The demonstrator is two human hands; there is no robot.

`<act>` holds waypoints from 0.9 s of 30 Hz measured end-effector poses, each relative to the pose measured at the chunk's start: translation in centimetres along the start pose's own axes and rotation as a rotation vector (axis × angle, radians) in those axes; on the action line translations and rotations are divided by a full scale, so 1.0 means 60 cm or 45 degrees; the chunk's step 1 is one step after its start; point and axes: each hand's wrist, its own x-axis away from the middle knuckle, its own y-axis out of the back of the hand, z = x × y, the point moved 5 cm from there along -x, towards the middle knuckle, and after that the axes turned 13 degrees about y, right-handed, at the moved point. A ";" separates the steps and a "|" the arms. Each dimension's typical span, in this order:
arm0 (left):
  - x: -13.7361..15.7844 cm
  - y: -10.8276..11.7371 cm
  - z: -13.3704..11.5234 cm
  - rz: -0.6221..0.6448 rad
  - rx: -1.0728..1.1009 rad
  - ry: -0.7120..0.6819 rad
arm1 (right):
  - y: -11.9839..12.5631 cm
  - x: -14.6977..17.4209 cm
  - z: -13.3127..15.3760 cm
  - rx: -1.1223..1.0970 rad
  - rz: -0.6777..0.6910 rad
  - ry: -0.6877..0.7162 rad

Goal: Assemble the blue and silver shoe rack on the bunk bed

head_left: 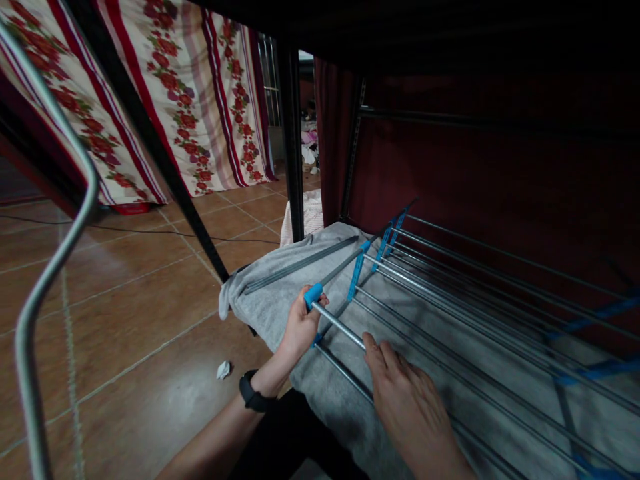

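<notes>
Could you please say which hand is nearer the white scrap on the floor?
Left. The left hand, gripping a blue joint, is right of the scrap; the right hand, at a rod, is farther right.

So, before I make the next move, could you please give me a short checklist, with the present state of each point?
1. Left hand closed around the blue corner connector: ok.
2. Silver tube meeting that connector: ok; how deep it sits inside, cannot tell.
3. Right hand at the same tube: ok, it lies over it; a firm grip, cannot tell.
4. Gray blanket beneath the rack: ok.
5. Separate gray tubes away from both hands: ok.
6. Rack's far right end: cannot tell, dark and cut off by the picture edge.
</notes>
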 end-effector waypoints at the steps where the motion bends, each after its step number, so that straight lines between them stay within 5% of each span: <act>1: 0.000 0.000 0.001 0.004 0.001 0.008 | -0.001 0.000 0.000 0.003 0.015 0.001; 18: -0.005 0.005 -0.005 0.021 -0.130 -0.022 | 0.013 -0.021 0.003 -0.064 0.169 -0.026; 27: -0.020 0.010 0.003 0.002 -0.243 0.048 | 0.020 -0.027 -0.002 -0.148 0.068 -0.054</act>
